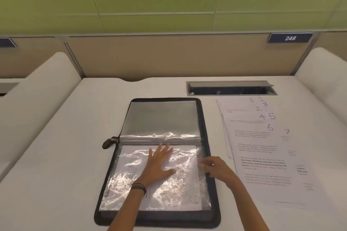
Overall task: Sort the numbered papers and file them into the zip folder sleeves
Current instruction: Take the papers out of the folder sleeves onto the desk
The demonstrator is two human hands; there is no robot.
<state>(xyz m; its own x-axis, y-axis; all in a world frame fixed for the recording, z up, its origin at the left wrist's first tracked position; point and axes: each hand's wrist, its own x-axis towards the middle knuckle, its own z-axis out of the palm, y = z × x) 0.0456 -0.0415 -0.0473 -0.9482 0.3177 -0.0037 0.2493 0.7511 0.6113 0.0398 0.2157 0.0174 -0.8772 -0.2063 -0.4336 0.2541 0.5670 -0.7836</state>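
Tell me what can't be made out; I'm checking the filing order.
Head view only:
- Sheet in the sleeve: its number is hidden by glare and the left hand.
- Right hand: blurred at the sleeve's edge, grip unclear.
- Stack: lower pages overlapped, print too small.

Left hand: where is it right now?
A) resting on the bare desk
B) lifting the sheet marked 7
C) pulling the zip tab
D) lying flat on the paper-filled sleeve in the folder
D: the left hand lies flat, fingers spread, on the shiny sleeve inside the open folder.
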